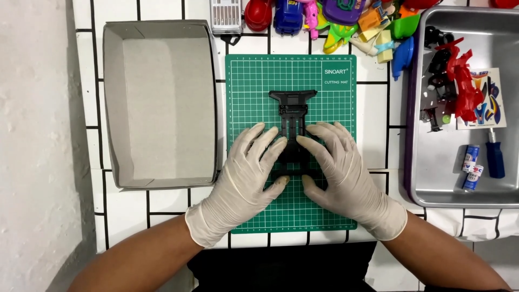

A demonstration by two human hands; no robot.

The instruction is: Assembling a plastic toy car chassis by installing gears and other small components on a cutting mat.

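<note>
A black plastic toy-car chassis [292, 111] lies lengthwise on a green cutting mat [254, 75] in the middle of the white tiled table. My left hand [246, 173] and my right hand [338, 167], both in pale latex gloves, rest on the mat on either side of the chassis. Their fingers lie spread over its near half and touch it from both sides. The near end of the chassis is hidden under the fingers. Whether either hand grips it cannot be told.
An open grey cardboard box [162, 103] stands left of the mat. A metal tray [432, 162] at the right holds red and black car parts, a sticker sheet, a blue-handled screwdriver and two small batteries. Colourful plastic toys [335, 19] line the far edge.
</note>
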